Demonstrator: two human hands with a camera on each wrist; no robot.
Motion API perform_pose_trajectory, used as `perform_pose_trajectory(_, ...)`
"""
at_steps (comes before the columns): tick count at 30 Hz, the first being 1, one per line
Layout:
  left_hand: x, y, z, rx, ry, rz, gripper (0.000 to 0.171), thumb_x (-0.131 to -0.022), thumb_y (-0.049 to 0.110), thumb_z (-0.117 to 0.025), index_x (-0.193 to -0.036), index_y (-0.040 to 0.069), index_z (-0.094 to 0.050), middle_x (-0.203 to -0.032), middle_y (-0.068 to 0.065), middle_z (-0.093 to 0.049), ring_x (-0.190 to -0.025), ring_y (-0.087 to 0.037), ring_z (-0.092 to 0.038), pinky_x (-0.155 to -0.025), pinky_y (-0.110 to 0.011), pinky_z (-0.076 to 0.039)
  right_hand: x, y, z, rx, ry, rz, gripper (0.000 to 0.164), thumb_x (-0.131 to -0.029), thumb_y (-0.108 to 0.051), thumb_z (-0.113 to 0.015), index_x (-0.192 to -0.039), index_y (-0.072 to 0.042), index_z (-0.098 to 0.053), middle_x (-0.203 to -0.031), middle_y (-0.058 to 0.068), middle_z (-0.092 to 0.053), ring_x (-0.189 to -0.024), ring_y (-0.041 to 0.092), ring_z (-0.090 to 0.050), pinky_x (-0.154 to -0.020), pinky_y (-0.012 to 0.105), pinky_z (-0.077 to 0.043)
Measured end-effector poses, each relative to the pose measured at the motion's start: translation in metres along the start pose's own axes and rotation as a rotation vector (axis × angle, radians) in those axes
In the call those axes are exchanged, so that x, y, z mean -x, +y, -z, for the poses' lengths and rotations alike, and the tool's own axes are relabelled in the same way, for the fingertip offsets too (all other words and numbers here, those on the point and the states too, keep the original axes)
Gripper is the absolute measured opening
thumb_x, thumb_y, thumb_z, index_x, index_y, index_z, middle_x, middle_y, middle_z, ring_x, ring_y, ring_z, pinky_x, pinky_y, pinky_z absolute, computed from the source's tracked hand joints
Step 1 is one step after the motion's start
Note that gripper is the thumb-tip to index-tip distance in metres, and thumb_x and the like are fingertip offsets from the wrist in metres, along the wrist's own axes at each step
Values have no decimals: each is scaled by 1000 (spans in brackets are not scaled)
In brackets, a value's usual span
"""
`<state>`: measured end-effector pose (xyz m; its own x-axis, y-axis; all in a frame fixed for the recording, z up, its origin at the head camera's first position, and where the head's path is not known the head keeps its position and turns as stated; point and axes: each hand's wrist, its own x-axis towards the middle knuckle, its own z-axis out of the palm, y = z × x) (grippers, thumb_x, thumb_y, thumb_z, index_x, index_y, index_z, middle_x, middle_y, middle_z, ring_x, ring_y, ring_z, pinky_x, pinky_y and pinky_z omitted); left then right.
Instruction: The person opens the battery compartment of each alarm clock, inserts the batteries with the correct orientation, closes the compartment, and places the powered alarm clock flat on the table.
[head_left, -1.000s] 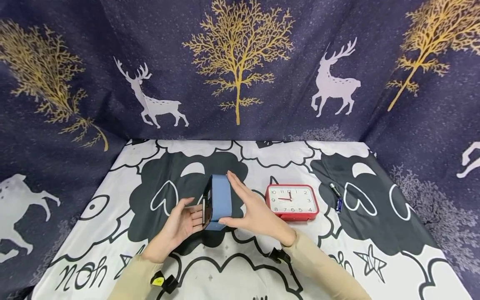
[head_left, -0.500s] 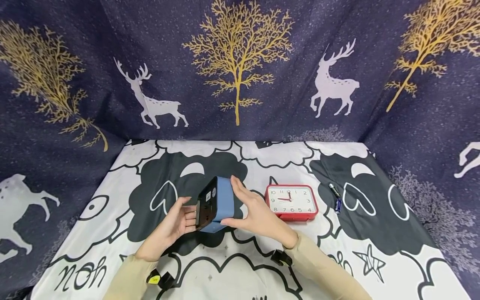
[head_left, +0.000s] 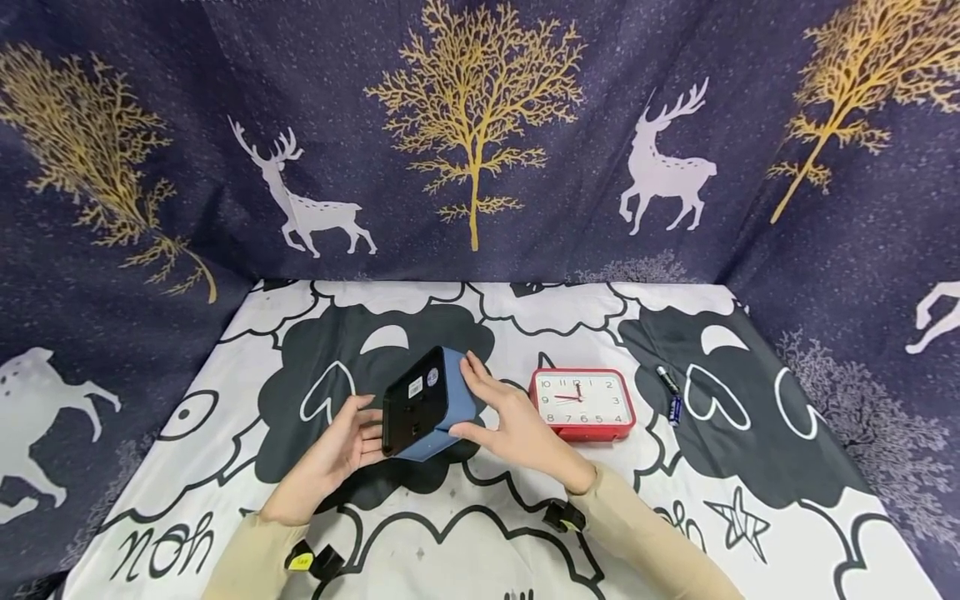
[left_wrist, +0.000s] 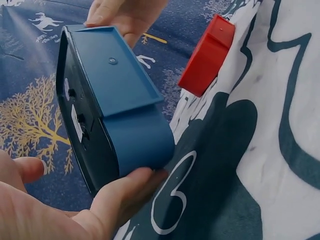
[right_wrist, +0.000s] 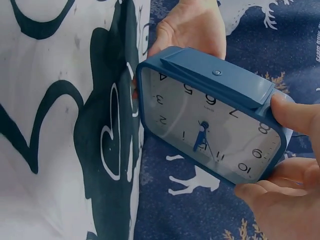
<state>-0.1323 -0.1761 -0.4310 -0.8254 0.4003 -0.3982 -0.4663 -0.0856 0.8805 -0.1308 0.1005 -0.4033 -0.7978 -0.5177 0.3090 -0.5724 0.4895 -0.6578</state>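
A blue alarm clock (head_left: 425,408) is held tilted above the table, its black back with a white label turned toward the head camera. My right hand (head_left: 517,425) grips one end between thumb and fingers. At the other end my left hand (head_left: 337,450) touches the clock with relaxed fingers; in the left wrist view its thumb stands apart from the black back. The right wrist view shows the clock's white dial (right_wrist: 175,110) upside down. Its blue base side (left_wrist: 115,75) faces the left wrist camera.
A red alarm clock (head_left: 582,400) lies face up on the patterned cloth, to the right of the hands. Farther right are a green-and-black battery (head_left: 668,379) and a blue battery (head_left: 675,410). A dark deer-print curtain (head_left: 480,167) hangs behind the table.
The blue clock has been turned so that its black back, edge-on before, now shows broadly. My left hand has shifted slightly left and down; the right hand keeps its grip.
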Motion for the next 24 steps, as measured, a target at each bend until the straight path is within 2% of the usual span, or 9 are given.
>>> perform_pose_trajectory(2, 1, 0, 0, 2, 10, -3, 56, -101, 39, -23, -130, -7, -36, -97, 3, -68, -89, -7, -69, -81, -21, -54, -1, 0, 0, 6, -6, -1, 82, -87, -31, -72, -152, -10, -27, -160, 9, -19, -140, 33, -37, -108, 51, -38)
perform_pose_trajectory(5, 1, 0, -1, 6, 25, 3, 51, -101, 39, -25, -128, -3, -37, -97, 4, -68, -88, -6, -69, -80, -21, -54, 0, 0, 0, 10, -25, -5, 82, -87, -31, -71, -153, -10, -26, -161, 9, -18, -140, 34, -37, -108, 53, -37)
perform_pose_trajectory(10, 1, -2, -2, -3, 38, 27, 61, -100, 39, -25, -137, -9, -28, -101, 2, -68, -91, -7, -69, -82, -21, -54, 1, 2, -2, -3, -33, -21, 82, -88, -32, -71, -153, -11, -26, -161, 8, -17, -141, 33, -35, -109, 53, -36)
perform_pose_trajectory(17, 1, 0, 0, -16, 22, 4, 53, -100, 38, -26, -130, -5, -34, -99, 4, -67, -90, -4, -67, -80, -20, -53, 0, 2, -2, 2, 8, -39, 82, -85, -33, -74, -151, -11, -31, -159, 7, -24, -140, 32, -37, -108, 50, -38)
perform_pose_trajectory(21, 1, 1, 2, -45, 41, 0, 63, -100, 38, -27, -140, -11, -27, -107, 0, -68, -94, -6, -68, -83, -21, -53, -1, 4, -2, 4, 54, -34, 82, -80, -30, -79, -148, -8, -38, -156, 8, -33, -138, 29, -41, -106, 48, -41)
perform_pose_trajectory(24, 1, 0, 2, -53, 68, 7, 65, -100, 37, -28, -145, -11, -23, -113, -3, -66, -97, -6, -67, -84, -20, -53, -1, 6, -4, 19, 87, -35, 82, -77, -29, -82, -145, -5, -43, -153, 8, -39, -135, 27, -45, -104, 46, -44)
